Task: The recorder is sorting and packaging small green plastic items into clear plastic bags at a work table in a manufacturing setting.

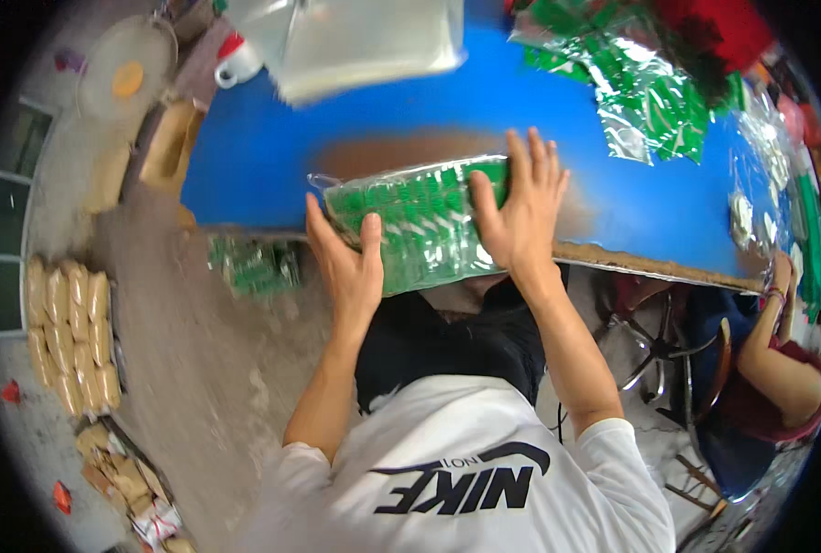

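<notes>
A clear plastic bag [419,217] packed with rows of small green packets lies tilted over the near edge of the blue table. My left hand [350,267] grips its left end, with the thumb on top and the fingers along the side. At the other end, my right hand [521,207] holds the bag with its thumb laid across the top. The other fingers of that hand stretch up past the bag's right end.
Clear plastic sheets or bags [373,41] lie at the far side, beside a white mug [237,63]. Green packets [650,101] are heaped far right. Filled tan sacks [74,332] are stacked on the left floor. Another person's arm [770,341] reaches the table's right end.
</notes>
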